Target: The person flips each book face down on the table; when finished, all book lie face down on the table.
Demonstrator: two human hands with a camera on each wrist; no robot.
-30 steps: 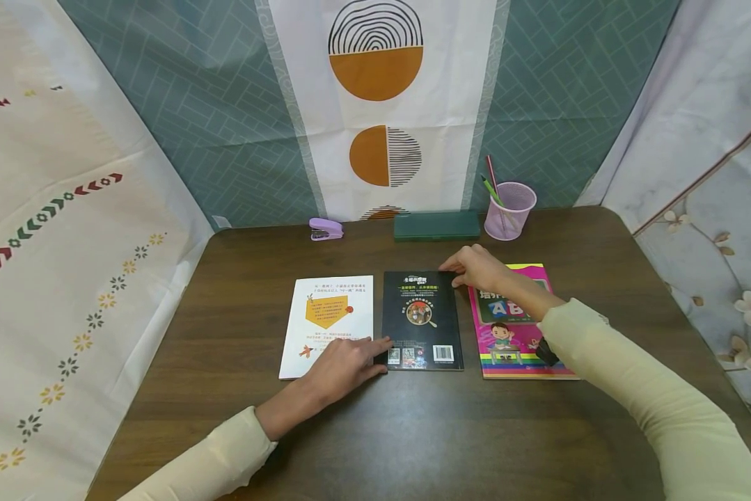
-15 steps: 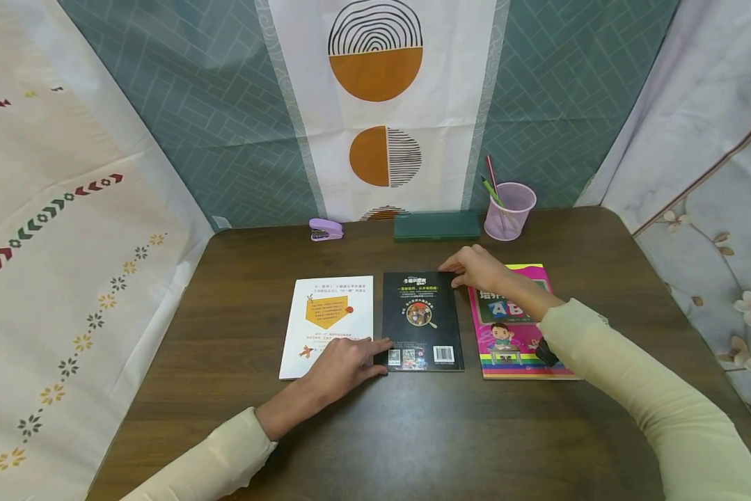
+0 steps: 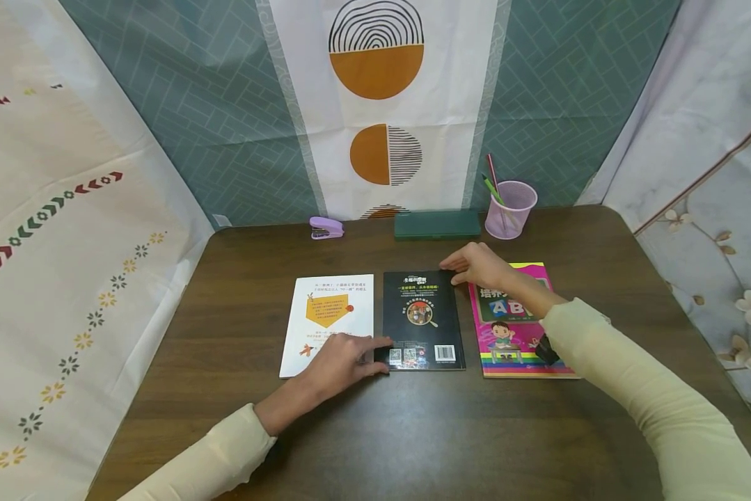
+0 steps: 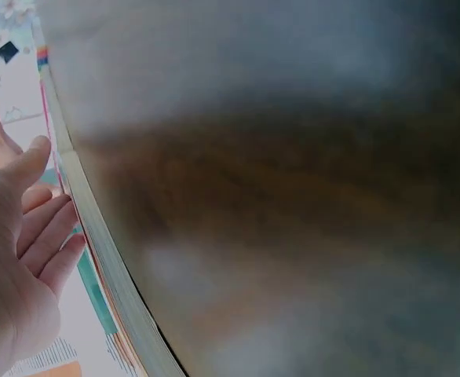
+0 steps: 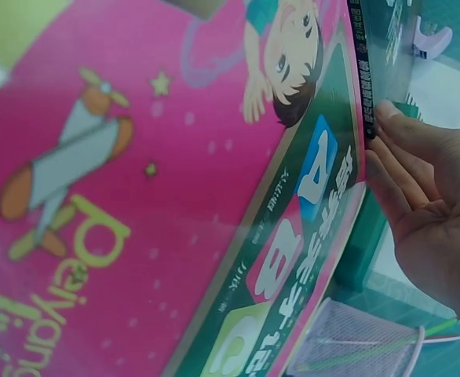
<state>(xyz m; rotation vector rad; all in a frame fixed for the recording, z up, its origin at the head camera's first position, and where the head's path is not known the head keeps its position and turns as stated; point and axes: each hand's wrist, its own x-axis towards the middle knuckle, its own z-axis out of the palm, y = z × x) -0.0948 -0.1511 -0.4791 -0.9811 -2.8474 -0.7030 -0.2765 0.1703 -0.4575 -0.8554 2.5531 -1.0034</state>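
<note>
A black book (image 3: 413, 313) lies flat, back cover up, in the middle of the brown table. My left hand (image 3: 344, 362) reaches over the white book (image 3: 325, 313), its index finger and thumb at the black book's lower left corner. My right hand (image 3: 478, 266) touches the upper right corner, thumb by the right edge and fingers along the top. To the right lies a pink ABC book (image 3: 507, 337), partly under my right forearm. Both hands' fingers look mostly straight, the right hand (image 5: 430, 181) in its wrist view meeting the black spine; in the left wrist view my left hand (image 4: 22, 243) is beside book edges.
Along the back of the table (image 3: 256, 254) stand a purple stapler (image 3: 327, 228), a dark green case (image 3: 436, 225) and a pink mesh cup (image 3: 511, 211) with pencils. Patterned cloths (image 3: 225, 111) hang behind and at both sides.
Both hands stay at the black book's opposite corners. The whole view shifts very slightly; the books keep their places.
</note>
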